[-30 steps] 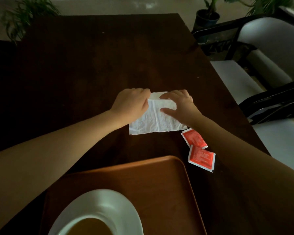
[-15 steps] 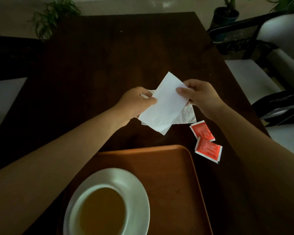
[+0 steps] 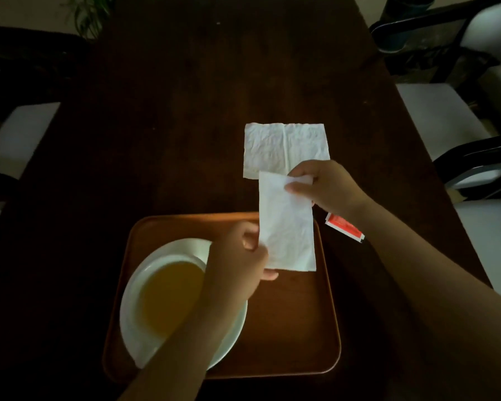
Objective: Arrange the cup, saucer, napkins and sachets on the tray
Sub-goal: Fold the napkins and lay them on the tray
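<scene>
Holding napkin (image 3: 287,227) over tray (image 3: 301,328) w/ saucer (image 3: 133,322).

- A single head view looks steeply down and forward from above the near edge of the dark table (image 3: 185,111), facing its far edge.
- It sits close: both forearms enter from the bottom of the view, and the tray (image 3: 301,328) at the near edge fills the lower middle.
- The wide lens also takes in both long sides, with chairs (image 3: 434,117) beyond the right edge and a plant (image 3: 90,15) past the far left corner.
- No second view is given.
</scene>
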`<state>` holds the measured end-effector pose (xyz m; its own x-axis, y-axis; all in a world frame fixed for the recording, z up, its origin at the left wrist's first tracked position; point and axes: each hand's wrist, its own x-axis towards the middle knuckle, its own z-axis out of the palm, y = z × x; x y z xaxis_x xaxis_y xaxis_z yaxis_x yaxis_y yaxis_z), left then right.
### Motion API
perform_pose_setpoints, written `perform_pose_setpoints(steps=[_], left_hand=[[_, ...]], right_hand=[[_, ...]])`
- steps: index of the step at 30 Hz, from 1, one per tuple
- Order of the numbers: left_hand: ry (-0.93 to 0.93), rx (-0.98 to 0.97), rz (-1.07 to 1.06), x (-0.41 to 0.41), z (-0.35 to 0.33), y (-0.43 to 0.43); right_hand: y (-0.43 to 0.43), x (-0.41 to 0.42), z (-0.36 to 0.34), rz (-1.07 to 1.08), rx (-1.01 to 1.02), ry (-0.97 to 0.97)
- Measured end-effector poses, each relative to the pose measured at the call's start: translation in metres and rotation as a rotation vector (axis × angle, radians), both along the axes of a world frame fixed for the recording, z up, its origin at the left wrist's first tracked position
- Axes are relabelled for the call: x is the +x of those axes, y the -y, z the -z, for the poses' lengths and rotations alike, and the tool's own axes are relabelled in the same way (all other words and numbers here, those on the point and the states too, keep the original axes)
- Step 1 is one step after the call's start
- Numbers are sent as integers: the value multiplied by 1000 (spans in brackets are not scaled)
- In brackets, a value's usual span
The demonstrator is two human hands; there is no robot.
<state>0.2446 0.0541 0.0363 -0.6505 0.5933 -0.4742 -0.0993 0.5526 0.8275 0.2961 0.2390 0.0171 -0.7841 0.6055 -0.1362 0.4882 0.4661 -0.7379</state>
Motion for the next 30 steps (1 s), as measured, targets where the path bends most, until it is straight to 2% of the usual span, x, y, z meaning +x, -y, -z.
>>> perform_pose_setpoints(steps=[9,16,22,26,30], left_hand=[[-274,-174,99,49,26,23],[-541,-259,216,59,31,31],[-677,-336,325,58,30,36],[-696,-372,369,58,26,38],[-725,-341,400,56,17,34]], right_hand=[[35,23,23,-92,71,32],[49,28,31,-164,435,39],[51,30,33,-185,598,23],[50,31,34,-222,604,31],[43,32,32,-155,399,-44]])
